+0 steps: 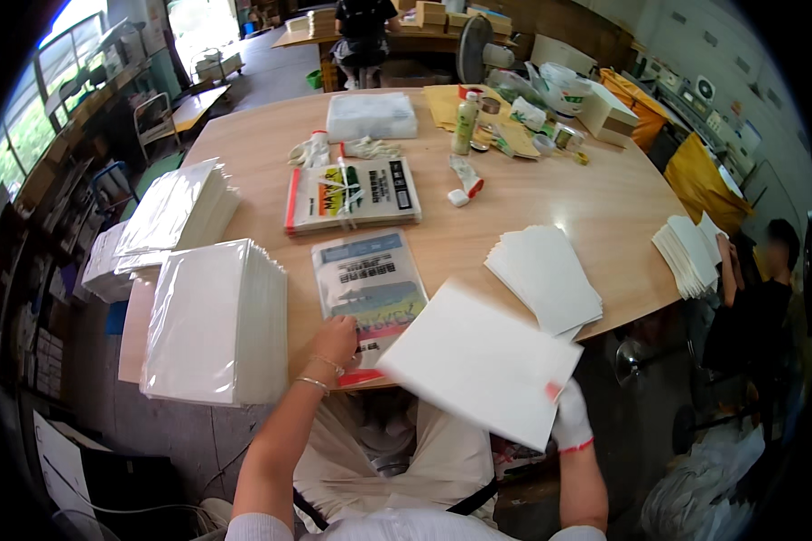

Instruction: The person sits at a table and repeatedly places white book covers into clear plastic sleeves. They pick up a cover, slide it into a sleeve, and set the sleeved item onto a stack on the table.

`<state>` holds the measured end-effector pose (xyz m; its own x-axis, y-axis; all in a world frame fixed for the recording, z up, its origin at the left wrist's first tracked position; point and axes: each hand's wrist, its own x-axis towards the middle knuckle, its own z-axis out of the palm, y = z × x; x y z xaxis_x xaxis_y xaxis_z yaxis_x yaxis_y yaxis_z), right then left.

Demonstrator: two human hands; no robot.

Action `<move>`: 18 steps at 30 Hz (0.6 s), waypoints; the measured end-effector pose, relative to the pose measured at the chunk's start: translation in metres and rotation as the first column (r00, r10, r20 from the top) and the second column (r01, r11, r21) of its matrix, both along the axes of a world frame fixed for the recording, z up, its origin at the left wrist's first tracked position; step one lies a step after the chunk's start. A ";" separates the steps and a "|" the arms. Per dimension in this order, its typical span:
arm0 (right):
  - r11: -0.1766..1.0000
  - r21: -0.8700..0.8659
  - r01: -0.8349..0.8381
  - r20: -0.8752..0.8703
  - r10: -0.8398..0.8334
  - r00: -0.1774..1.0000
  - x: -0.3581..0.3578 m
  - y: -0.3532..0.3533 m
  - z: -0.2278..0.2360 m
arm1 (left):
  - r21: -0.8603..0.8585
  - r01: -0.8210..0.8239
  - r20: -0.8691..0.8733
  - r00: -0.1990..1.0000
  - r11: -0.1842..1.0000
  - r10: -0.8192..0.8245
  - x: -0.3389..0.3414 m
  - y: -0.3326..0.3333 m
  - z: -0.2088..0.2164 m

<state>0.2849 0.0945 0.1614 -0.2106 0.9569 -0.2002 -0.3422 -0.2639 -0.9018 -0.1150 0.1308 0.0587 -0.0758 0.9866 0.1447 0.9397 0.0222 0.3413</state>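
A clear plastic bag [370, 270] with coloured print lies flat at the near edge of the table. My bare left hand [336, 341], with bracelets at the wrist, has its fingers curled on the bag's left side near the red strip. In my right hand [572, 417], gloved in white with a red cuff, is a stack of white sheets [483, 361], tilted past the table's edge and slightly blurred. Its left corner overlaps the bag's near right part. My right thumb rests on top of the sheets; the other fingers are hidden beneath.
Wrapped white stacks [194, 316] stand at the left. Behind the bag lies a tied bundle of printed bags [356, 194]. Fanned white sheets [546, 275] lie at right. A bottle [465, 124] stands farther back. A person [758, 298] sits at the far right, another [365, 36] at the back.
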 end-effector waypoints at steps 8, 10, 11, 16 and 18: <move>0.944 -0.329 0.017 -0.208 -0.090 0.974 -0.048 -0.066 -0.055 | 0.396 -0.230 0.122 0.973 0.889 0.198 0.003 -0.031 0.007; 0.921 -0.387 0.040 -0.268 -0.154 0.951 -0.052 -0.074 -0.062 | 0.029 -0.280 0.366 0.896 0.960 0.250 0.006 -0.034 0.031; 0.906 -0.423 0.030 -0.303 -0.173 0.937 -0.054 -0.078 -0.068 | -0.158 -0.263 0.467 0.829 0.952 0.307 0.004 -0.037 0.038; 0.928 -0.347 0.135 -0.238 -0.227 0.944 -0.083 -0.088 -0.045 | -0.226 -0.120 0.873 0.415 0.967 0.256 -0.004 -0.036 0.031; 0.940 -0.299 0.164 -0.226 -0.237 0.945 -0.086 -0.090 -0.036 | -0.112 -0.156 0.876 0.451 0.981 0.172 0.009 -0.048 0.044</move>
<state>0.1989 0.0045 0.1256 -0.0986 0.9003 -0.4240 -0.6220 -0.3884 -0.6799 -0.1063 0.0829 0.1031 -0.3154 0.9427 -0.1092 0.1203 0.1538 0.9807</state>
